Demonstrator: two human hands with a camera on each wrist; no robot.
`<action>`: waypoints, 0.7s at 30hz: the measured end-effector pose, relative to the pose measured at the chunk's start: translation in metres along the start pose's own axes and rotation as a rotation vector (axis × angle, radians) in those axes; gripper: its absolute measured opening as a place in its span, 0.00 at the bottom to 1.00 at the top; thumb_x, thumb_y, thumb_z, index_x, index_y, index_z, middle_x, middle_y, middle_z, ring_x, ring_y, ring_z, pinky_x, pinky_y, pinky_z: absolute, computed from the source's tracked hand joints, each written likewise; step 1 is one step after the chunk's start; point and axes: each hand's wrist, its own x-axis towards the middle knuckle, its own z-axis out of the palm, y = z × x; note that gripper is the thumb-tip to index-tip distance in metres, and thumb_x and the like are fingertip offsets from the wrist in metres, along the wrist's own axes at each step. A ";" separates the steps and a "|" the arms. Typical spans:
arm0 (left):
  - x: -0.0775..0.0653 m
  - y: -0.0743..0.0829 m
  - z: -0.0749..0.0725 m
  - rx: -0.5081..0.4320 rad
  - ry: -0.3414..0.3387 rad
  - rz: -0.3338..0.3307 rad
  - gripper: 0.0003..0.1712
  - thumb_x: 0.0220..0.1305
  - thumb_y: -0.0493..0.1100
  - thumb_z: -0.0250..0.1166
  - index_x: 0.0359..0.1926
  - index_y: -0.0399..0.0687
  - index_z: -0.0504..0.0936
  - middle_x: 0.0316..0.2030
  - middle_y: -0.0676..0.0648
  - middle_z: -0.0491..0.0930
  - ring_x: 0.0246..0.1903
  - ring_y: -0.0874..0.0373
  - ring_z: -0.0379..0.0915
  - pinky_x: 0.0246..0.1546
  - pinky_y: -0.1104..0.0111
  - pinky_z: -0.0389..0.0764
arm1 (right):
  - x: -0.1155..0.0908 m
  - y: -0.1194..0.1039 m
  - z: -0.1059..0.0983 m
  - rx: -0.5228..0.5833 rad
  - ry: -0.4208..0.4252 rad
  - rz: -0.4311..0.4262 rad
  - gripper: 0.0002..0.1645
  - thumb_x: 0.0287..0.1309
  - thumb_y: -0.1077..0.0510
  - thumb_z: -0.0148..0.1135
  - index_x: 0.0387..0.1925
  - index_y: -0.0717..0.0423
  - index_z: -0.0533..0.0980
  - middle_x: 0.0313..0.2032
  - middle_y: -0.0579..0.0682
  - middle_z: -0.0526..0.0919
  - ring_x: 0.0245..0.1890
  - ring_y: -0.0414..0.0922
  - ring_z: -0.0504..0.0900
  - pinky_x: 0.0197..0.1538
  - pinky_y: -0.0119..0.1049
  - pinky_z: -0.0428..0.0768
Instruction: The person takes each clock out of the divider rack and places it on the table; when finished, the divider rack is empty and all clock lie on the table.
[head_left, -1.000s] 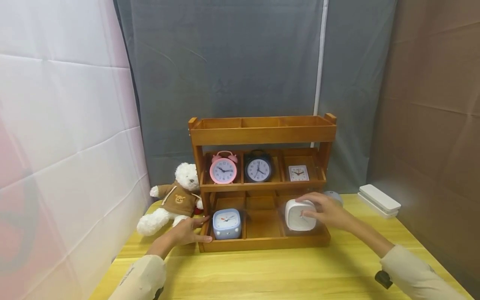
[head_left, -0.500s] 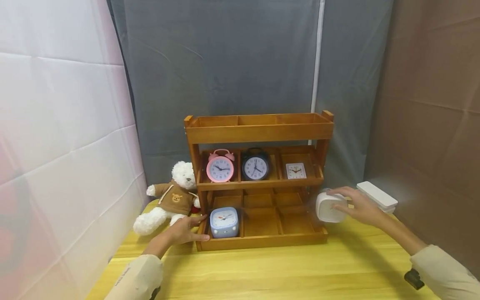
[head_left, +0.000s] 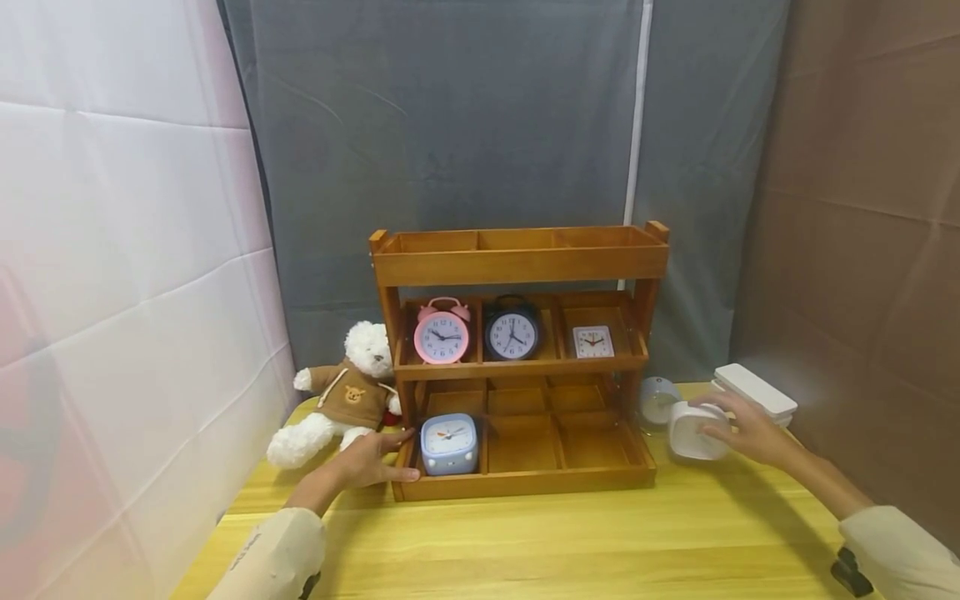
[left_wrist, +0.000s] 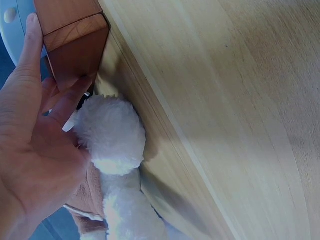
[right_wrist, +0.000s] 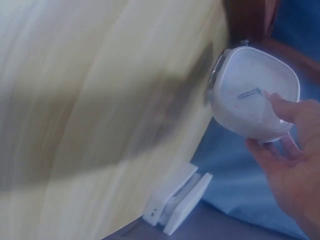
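My right hand (head_left: 757, 429) pinches a white alarm clock (head_left: 690, 431) with rounded corners, just off the right end of a brown wooden shelf rack (head_left: 525, 265). In the right wrist view the thumb lies over the clock's face (right_wrist: 237, 107) while other fingers bear on its side. My left hand (head_left: 363, 463) holds the rack's lower left corner, thumb at the front and fingers along the side. Beside that thumb a light-blue alarm clock (head_left: 450, 446) stands in the bottom left compartment. The other two bottom front compartments hold nothing.
A pink clock (head_left: 442, 337), a black clock (head_left: 512, 336) and a small white square clock (head_left: 593, 342) fill the middle tier. Right of the rack are a grey-blue clock (head_left: 659, 400) and a white folded device (head_left: 753, 393). A teddy bear (head_left: 352, 398) sits left.
My right hand has carried the white alarm clock out of the bottom right compartment, rightward past the rack's end and down near the table. The left hand has kept its hold.
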 end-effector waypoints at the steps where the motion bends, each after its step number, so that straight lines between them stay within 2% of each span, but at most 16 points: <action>1: 0.000 -0.001 0.000 0.003 0.002 -0.001 0.50 0.57 0.58 0.79 0.72 0.35 0.72 0.59 0.26 0.79 0.60 0.34 0.77 0.60 0.43 0.77 | -0.002 0.002 0.000 -0.005 0.007 0.000 0.31 0.31 0.73 0.83 0.45 0.62 0.84 0.41 0.55 0.88 0.43 0.47 0.83 0.49 0.20 0.77; 7: 0.001 -0.004 0.002 0.011 0.004 -0.010 0.50 0.57 0.59 0.79 0.72 0.36 0.72 0.59 0.27 0.79 0.60 0.34 0.78 0.60 0.43 0.78 | -0.013 0.011 0.003 -0.009 0.022 0.018 0.31 0.30 0.75 0.81 0.45 0.64 0.83 0.41 0.58 0.88 0.43 0.51 0.84 0.55 0.15 0.69; 11: -0.001 -0.002 0.001 0.012 -0.004 -0.016 0.50 0.57 0.58 0.79 0.72 0.36 0.72 0.59 0.27 0.79 0.60 0.34 0.78 0.59 0.43 0.78 | -0.018 0.017 0.006 -0.009 0.016 0.067 0.30 0.33 0.76 0.81 0.45 0.65 0.83 0.42 0.59 0.88 0.44 0.52 0.83 0.58 0.13 0.62; 15: -0.002 0.000 0.001 0.005 -0.008 -0.018 0.50 0.57 0.57 0.79 0.73 0.36 0.72 0.59 0.27 0.80 0.60 0.34 0.78 0.60 0.43 0.77 | -0.023 0.026 0.008 0.002 0.023 0.117 0.29 0.37 0.75 0.80 0.47 0.64 0.83 0.44 0.61 0.87 0.49 0.42 0.81 0.58 0.11 0.61; 17: -0.001 0.001 0.000 0.003 -0.009 -0.016 0.50 0.57 0.57 0.79 0.73 0.35 0.71 0.58 0.27 0.80 0.60 0.33 0.78 0.60 0.43 0.77 | -0.025 0.031 0.008 -0.004 0.032 0.136 0.29 0.38 0.75 0.79 0.47 0.63 0.83 0.45 0.63 0.87 0.50 0.41 0.81 0.57 0.11 0.61; 18: -0.001 0.001 0.000 0.002 -0.009 -0.018 0.50 0.58 0.57 0.79 0.73 0.36 0.71 0.58 0.27 0.80 0.60 0.33 0.78 0.60 0.43 0.77 | -0.025 0.033 0.009 -0.015 0.035 0.141 0.29 0.38 0.74 0.79 0.47 0.63 0.83 0.46 0.65 0.87 0.51 0.41 0.81 0.56 0.11 0.61; 21: 0.000 0.000 0.000 0.012 -0.012 -0.015 0.51 0.58 0.58 0.79 0.73 0.36 0.71 0.58 0.27 0.80 0.60 0.33 0.78 0.60 0.43 0.77 | -0.025 0.038 0.009 -0.046 0.044 0.167 0.28 0.39 0.74 0.79 0.48 0.64 0.83 0.49 0.70 0.85 0.50 0.55 0.84 0.56 0.09 0.60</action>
